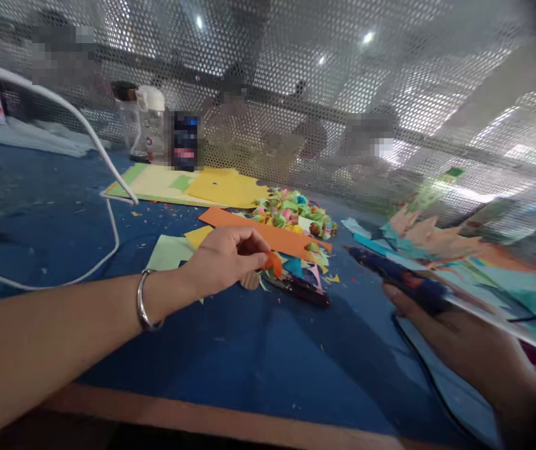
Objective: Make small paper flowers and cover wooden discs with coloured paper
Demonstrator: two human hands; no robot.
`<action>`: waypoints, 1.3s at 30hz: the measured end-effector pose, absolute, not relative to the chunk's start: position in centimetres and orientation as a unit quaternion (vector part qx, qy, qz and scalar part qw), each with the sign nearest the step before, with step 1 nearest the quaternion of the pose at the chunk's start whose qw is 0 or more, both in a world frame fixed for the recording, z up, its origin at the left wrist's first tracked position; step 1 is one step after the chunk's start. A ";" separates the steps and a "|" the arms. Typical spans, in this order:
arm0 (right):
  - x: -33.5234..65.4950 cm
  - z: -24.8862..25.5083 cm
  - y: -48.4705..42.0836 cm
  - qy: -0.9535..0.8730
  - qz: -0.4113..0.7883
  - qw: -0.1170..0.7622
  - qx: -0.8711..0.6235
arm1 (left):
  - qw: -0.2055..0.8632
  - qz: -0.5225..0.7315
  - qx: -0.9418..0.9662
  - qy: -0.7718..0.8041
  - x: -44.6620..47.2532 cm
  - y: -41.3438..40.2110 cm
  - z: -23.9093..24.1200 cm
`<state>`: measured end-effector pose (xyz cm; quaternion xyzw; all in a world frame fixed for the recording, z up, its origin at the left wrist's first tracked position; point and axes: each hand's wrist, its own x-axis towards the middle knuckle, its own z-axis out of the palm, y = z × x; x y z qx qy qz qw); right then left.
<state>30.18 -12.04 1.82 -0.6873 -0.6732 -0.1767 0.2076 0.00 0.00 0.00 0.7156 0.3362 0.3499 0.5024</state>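
Note:
My left hand (230, 259), a silver bangle at its wrist, pinches a small orange paper piece (274, 265) between thumb and fingers. Below it lie scissors (308, 291) with dark handles, among blue, pink and green paper scraps. My right hand (460, 337) is closed around a dark blue glue gun (403, 278), whose nozzle points left toward the middle of the table. A clear glue stick seems to stick out behind it, and a black cord (424, 369) trails down from it. An orange paper strip (249, 224) lies just beyond my left hand.
Beyond the strip sits a heap of small coloured paper pieces (296, 212). Yellow sheets (225, 186) are stacked at the back, near bottles (150, 125) and a phone (186, 140). A white cable (82, 119) arcs at left. Paper cutouts (427, 231) lie right, before a perforated metal screen (268, 62).

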 end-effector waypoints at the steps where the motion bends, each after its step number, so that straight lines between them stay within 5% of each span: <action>1: 29.8 1.8 -12.5 -0.688 -0.154 0.206 -0.678 | 0.501 0.348 0.718 0.335 0.0 -0.1 -0.1; 8: 24.5 1.5 -14.3 -0.741 -0.041 0.267 -0.614 | 0.458 0.359 0.740 0.337 0.1 -0.5 -0.3; 39: 22.9 0.3 -13.7 -0.816 -0.055 0.251 -0.517 | 0.404 0.350 0.779 0.329 0.2 -1.3 0.1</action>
